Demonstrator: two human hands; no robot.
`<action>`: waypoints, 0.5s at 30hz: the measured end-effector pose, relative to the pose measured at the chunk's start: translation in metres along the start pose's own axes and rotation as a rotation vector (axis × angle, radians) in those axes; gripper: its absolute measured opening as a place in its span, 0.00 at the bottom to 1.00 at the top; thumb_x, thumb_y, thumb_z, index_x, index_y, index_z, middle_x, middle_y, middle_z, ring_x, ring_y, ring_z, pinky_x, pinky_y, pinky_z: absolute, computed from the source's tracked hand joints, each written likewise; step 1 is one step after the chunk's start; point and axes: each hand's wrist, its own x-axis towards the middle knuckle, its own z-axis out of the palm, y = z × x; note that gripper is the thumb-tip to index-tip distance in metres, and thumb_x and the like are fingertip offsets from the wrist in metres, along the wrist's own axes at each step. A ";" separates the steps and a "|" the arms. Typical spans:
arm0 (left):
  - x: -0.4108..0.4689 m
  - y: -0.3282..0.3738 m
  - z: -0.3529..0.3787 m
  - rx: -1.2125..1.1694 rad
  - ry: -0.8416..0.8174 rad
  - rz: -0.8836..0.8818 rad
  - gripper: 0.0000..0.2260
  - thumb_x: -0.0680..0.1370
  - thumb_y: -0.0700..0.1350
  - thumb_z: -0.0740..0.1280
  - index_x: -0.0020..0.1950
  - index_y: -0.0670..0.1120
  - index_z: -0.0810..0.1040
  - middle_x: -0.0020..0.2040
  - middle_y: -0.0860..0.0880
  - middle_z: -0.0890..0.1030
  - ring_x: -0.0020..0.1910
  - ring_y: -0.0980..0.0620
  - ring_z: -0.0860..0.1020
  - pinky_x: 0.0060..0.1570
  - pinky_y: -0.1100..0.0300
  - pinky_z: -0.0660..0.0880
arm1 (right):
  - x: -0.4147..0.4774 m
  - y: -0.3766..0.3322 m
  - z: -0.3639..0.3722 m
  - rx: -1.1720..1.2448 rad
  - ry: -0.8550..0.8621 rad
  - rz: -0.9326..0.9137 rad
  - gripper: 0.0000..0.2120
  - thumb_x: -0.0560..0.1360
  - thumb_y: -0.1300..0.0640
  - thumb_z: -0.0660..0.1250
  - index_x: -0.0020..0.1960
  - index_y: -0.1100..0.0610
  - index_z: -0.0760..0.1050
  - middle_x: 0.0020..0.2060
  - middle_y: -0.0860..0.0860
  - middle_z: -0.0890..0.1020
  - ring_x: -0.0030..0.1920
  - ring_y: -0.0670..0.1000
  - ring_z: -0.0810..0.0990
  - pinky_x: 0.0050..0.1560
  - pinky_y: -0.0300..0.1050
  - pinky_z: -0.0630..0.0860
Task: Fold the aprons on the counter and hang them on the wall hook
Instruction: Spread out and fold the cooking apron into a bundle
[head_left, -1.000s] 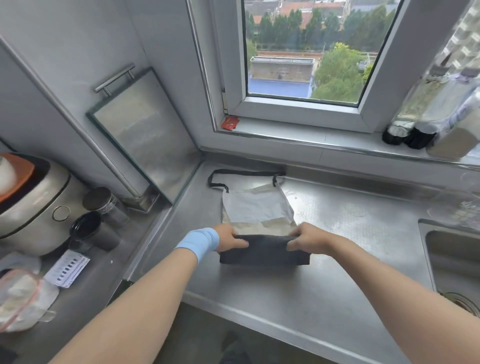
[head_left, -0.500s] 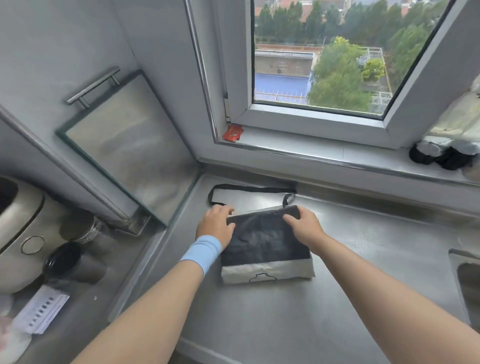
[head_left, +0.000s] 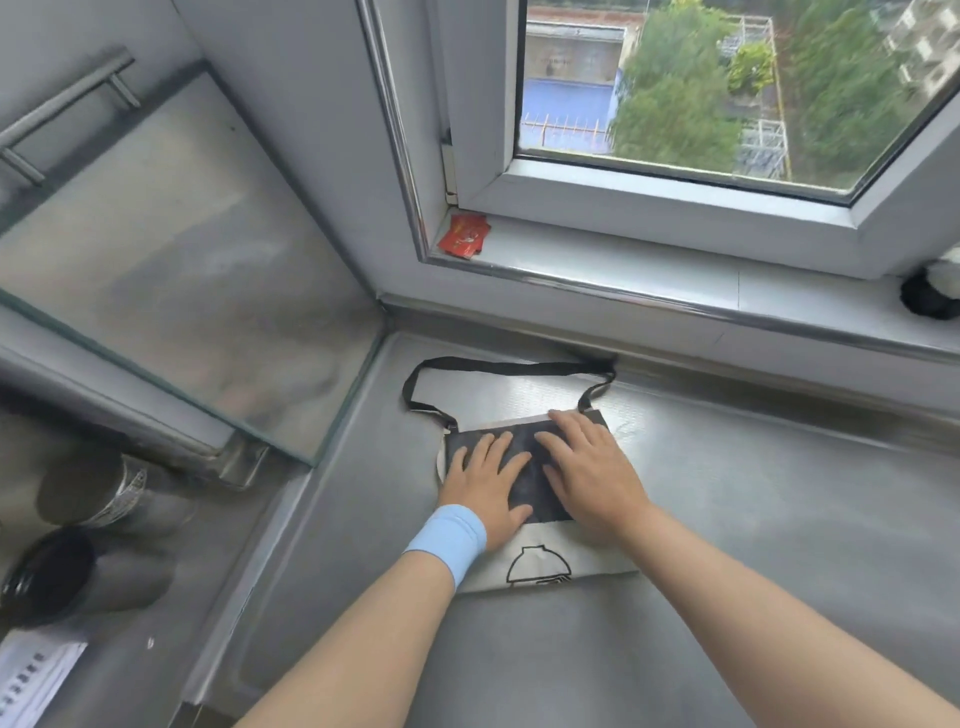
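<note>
A folded apron (head_left: 540, 558) lies on the steel counter (head_left: 753, 519) in front of the window. Its top layer is black, and a pale band with a black line drawing shows at the near edge. The black neck strap (head_left: 498, 368) loops out behind it toward the wall. My left hand (head_left: 485, 486), with a light blue wristband, lies flat on the left half of the black layer. My right hand (head_left: 589, 467) lies flat on the right half, fingers spread. Both palms press down on the cloth. No wall hook is in view.
A glass-fronted panel with a metal handle (head_left: 171, 270) leans against the left wall. Two dark metal cups (head_left: 104, 499) lie on a lower surface at the left, with a white printed card (head_left: 31, 680) near them. A red packet (head_left: 464, 235) sits on the windowsill.
The black lower part of the apron was folded up and away from me over the pale part. My hands moved from gripping its corners to lying flat on the folded cloth.
</note>
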 end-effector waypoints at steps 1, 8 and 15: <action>0.001 -0.003 0.003 0.021 0.017 -0.009 0.32 0.77 0.64 0.56 0.78 0.58 0.49 0.80 0.51 0.41 0.78 0.47 0.40 0.75 0.45 0.43 | -0.003 0.003 0.006 -0.002 -0.105 -0.014 0.24 0.76 0.47 0.58 0.70 0.54 0.72 0.73 0.56 0.68 0.72 0.59 0.66 0.68 0.57 0.68; 0.002 -0.021 0.013 0.110 0.007 -0.053 0.34 0.77 0.69 0.45 0.77 0.59 0.33 0.76 0.49 0.28 0.75 0.45 0.29 0.71 0.40 0.31 | -0.004 0.019 0.026 -0.071 -0.231 -0.063 0.33 0.79 0.37 0.50 0.80 0.49 0.50 0.80 0.53 0.48 0.80 0.54 0.46 0.76 0.53 0.47; -0.008 -0.005 -0.007 0.118 0.125 -0.046 0.31 0.78 0.60 0.60 0.77 0.50 0.56 0.76 0.46 0.54 0.74 0.45 0.55 0.70 0.51 0.56 | -0.034 0.010 -0.011 0.037 -0.137 -0.296 0.30 0.69 0.33 0.63 0.64 0.49 0.72 0.61 0.53 0.72 0.59 0.56 0.72 0.57 0.53 0.71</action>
